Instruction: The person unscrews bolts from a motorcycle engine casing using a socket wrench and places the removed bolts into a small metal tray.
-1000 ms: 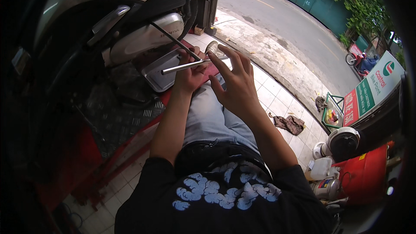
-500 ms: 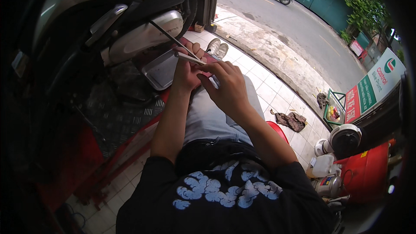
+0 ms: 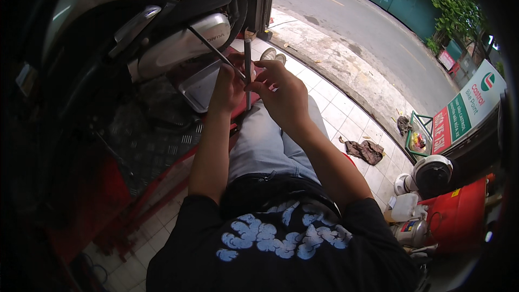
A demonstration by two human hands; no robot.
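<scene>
From beside the person, the T-handle wrench's dark shaft point(image 3: 213, 49) is seen slanting across the silver cover point(image 3: 178, 49) of the motorcycle, contact at its far end not discernible, with its steel cross bar point(image 3: 248, 51) standing lengthwise between the hands. The left hand point(image 3: 230, 89) is curled about the junction, fingers partly hidden; the right hand point(image 3: 284, 92) pinches the bar between thumb and fingertips. Expect a rigid, moderately heavy, robust tool, slippery if oily: support the junction, grasp the bar.
</scene>
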